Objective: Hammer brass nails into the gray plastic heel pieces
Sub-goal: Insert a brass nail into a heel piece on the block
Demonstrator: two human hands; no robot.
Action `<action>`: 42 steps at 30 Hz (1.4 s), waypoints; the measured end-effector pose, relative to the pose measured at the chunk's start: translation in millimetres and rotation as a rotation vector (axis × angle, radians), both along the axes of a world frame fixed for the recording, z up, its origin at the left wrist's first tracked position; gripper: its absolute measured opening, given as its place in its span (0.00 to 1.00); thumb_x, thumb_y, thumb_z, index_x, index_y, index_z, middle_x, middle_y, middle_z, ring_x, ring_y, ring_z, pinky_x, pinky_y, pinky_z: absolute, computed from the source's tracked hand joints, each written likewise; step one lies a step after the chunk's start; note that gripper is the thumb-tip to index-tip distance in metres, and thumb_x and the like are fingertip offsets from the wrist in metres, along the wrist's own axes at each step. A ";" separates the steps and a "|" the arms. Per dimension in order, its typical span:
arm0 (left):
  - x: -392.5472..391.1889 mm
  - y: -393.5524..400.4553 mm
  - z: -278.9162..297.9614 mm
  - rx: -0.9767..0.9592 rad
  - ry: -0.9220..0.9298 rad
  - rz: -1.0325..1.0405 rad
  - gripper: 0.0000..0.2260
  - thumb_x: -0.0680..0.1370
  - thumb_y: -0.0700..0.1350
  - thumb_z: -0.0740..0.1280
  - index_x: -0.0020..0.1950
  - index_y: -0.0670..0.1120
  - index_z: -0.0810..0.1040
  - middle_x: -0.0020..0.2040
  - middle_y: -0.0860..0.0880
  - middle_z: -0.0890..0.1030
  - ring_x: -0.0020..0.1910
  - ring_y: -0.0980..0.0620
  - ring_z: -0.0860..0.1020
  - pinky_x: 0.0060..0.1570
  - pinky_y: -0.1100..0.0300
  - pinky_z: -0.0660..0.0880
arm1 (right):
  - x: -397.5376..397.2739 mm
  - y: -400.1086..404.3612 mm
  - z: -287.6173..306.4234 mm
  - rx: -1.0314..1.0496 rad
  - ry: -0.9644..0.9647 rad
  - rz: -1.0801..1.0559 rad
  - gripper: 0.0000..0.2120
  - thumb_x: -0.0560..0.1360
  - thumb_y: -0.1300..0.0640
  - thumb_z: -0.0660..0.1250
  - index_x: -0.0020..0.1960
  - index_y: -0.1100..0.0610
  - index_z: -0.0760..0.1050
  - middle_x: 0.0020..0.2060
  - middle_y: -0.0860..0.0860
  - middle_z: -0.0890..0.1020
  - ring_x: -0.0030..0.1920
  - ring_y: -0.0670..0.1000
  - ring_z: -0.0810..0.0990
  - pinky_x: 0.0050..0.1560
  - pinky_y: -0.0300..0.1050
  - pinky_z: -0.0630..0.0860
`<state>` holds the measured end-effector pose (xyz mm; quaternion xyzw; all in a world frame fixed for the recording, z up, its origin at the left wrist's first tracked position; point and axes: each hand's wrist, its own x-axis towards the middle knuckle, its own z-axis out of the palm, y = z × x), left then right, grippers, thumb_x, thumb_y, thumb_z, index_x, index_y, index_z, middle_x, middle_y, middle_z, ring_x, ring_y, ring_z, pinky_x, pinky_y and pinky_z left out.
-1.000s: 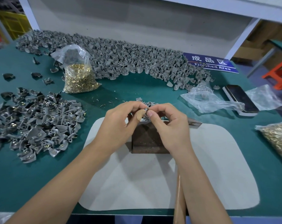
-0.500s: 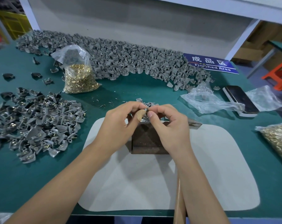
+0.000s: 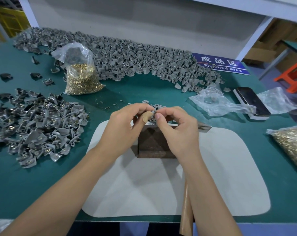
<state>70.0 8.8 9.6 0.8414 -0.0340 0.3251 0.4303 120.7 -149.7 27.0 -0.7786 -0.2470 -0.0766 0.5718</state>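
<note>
Green table [image 3: 144,89], frame centre: heel-nailing station.
Left hand [image 3: 122,132] and right hand [image 3: 176,132], each grip pinched on one heel piece [image 3: 153,110] above the anvil block [image 3: 152,145] (presumably seating a nail).

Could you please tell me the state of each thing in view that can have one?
Left hand: pinching heel piece.
Right hand: pinching the same piece.
Nail bag: open, partly full.
Phone: screen dark.
Hammer handle: lying unheld.
Metal block: bare on pad.

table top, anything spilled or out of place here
Small curled scraps lie loose on the green mat beside the bag of brass nails, and a phone sits among crumpled plastic bags.
</note>
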 end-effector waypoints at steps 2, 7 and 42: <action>1.2 1.0 -1.9 0.042 -0.020 0.000 0.06 0.81 0.42 0.70 0.56 0.46 0.84 0.50 0.59 0.83 0.49 0.58 0.81 0.51 0.60 0.78 | 0.9 0.2 -1.0 -0.014 -0.018 -0.003 0.05 0.75 0.66 0.74 0.46 0.57 0.85 0.42 0.48 0.83 0.44 0.46 0.81 0.48 0.34 0.73; 1.9 6.8 -4.7 0.083 -0.033 -0.021 0.05 0.81 0.41 0.70 0.55 0.45 0.84 0.50 0.57 0.84 0.49 0.58 0.81 0.51 0.59 0.78 | 0.2 1.3 -3.0 -0.111 -0.120 0.003 0.05 0.75 0.66 0.74 0.44 0.56 0.84 0.40 0.46 0.82 0.44 0.46 0.80 0.47 0.31 0.71; -1.3 -18.0 0.5 -0.596 0.100 -0.137 0.03 0.81 0.42 0.69 0.53 0.46 0.82 0.43 0.48 0.86 0.36 0.55 0.82 0.40 0.64 0.79 | 9.1 -3.4 -4.3 0.154 0.171 0.035 0.02 0.76 0.62 0.75 0.46 0.56 0.86 0.42 0.51 0.85 0.45 0.55 0.82 0.50 0.45 0.78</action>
